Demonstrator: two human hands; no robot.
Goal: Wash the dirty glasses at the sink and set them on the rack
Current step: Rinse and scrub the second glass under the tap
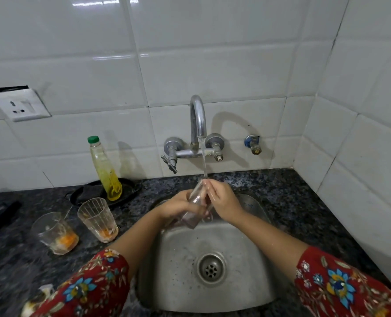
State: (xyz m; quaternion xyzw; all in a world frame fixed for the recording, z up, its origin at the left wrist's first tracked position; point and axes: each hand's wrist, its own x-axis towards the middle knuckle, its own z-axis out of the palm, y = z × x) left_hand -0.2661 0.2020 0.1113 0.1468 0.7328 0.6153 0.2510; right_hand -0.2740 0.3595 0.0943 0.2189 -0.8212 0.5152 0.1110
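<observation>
Over the steel sink (180,291) I hold a clear glass (195,203) tilted under the running stream from the tap (198,120). My left hand (178,205) grips the glass around its lower body. My right hand (222,199) has its fingers curled over the glass's upper part and rim, rubbing it in the water. Two dirty glasses with orange residue stand upright on the counter to the left: one nearer the sink (98,219), one further left (55,233). No rack is in view.
A green-capped bottle of yellow liquid (105,170) stands on a black dish (126,191) behind the dirty glasses. Dark granite counter (293,202) surrounds the sink. White tiled walls close the back and right. A wall socket (20,106) sits at left.
</observation>
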